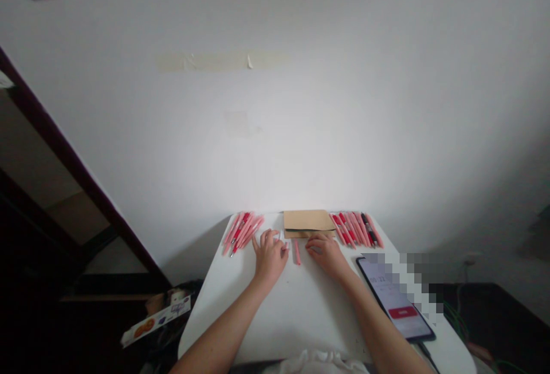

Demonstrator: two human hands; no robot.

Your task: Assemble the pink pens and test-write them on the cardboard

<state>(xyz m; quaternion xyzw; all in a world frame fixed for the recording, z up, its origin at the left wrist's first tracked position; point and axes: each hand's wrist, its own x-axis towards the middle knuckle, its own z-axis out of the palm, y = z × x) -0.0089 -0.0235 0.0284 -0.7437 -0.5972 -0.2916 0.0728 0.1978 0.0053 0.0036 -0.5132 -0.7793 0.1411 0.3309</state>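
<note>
My left hand (pixel 270 255) lies flat on the white table (pixel 292 311) with its fingers stretched out and spread, holding nothing. My right hand (pixel 325 252) rests knuckles-up just right of it, fingers curled under; what they hold, if anything, is hidden. A single pink pen part (pixel 297 252) lies between the two hands. Behind them sits a brown cardboard box (pixel 307 223). A bunch of several pink and red pens (pixel 241 231) lies left of the box. Another row of several red pens (pixel 356 228) lies to its right.
A phone (pixel 397 302) with a lit screen and a red button lies at the table's right edge, a cable running from it. A white wall stands right behind the table. A printed carton (pixel 155 321) lies on the dark floor at left.
</note>
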